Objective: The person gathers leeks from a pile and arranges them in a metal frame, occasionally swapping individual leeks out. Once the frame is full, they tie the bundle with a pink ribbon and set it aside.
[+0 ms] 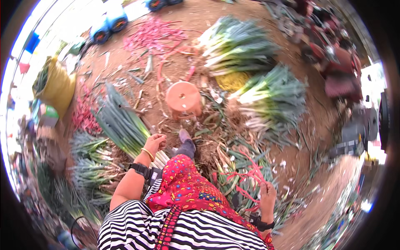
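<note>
My left hand, a bangle on its wrist, is closed with the fingers curled together. It is right beside a bundle of leeks, whose white ends show past my forearm. Whether anything is inside those fingers is hidden. Out to the right, my right hand is closed on red strips that dangle in loose loops over leek scraps. In front of my foot stands a salmon-coloured plastic stool.
Two big leek piles lie ahead on the right, and smaller bunches at the left. Red strips are scattered on the dirt ground. A yellow sack stands far left; a maroon motorbike-like vehicle stands far right.
</note>
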The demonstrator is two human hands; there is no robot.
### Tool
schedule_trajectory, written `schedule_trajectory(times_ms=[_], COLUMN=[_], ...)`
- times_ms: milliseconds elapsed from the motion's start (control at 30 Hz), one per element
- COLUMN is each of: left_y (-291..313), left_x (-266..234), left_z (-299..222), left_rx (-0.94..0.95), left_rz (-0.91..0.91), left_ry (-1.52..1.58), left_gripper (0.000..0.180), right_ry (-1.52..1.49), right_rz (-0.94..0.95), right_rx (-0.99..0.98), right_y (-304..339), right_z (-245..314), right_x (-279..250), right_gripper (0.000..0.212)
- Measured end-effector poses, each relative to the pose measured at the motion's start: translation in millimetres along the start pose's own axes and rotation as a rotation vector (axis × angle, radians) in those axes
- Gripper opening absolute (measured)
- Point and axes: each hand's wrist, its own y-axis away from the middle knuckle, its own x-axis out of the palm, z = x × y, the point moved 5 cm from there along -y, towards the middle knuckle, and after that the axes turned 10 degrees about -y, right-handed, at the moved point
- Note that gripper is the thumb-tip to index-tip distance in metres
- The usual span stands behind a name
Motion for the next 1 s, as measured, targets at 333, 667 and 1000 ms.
schedule_trajectory(times_ms=[333, 667, 1000], left_y=[-1.3, 93.8, 133.7], left_x=[-143.2, -123.1, 24.3], left_z=[50.8, 187.5, 283.6], left_rx=[-0.030, -0.110, -0.248], left_rz=[-0.405, -0.782, -0.963], left_ry=[0.247, 0.708, 1.232], left_gripper=[0.016, 0.012, 0.013], right_ry=[0.148, 0.554, 1.020], right_rz=[0.421, 1.034, 1.472], right_rx=[-0.355, -0.663, -1.415], right_y=[-144.9, -141.6, -60.6], right_z=[217.9, 351.1, 410.5], right_x=[150.7, 363.0, 647.5], right_gripper=[0.019, 0.015, 0.024])
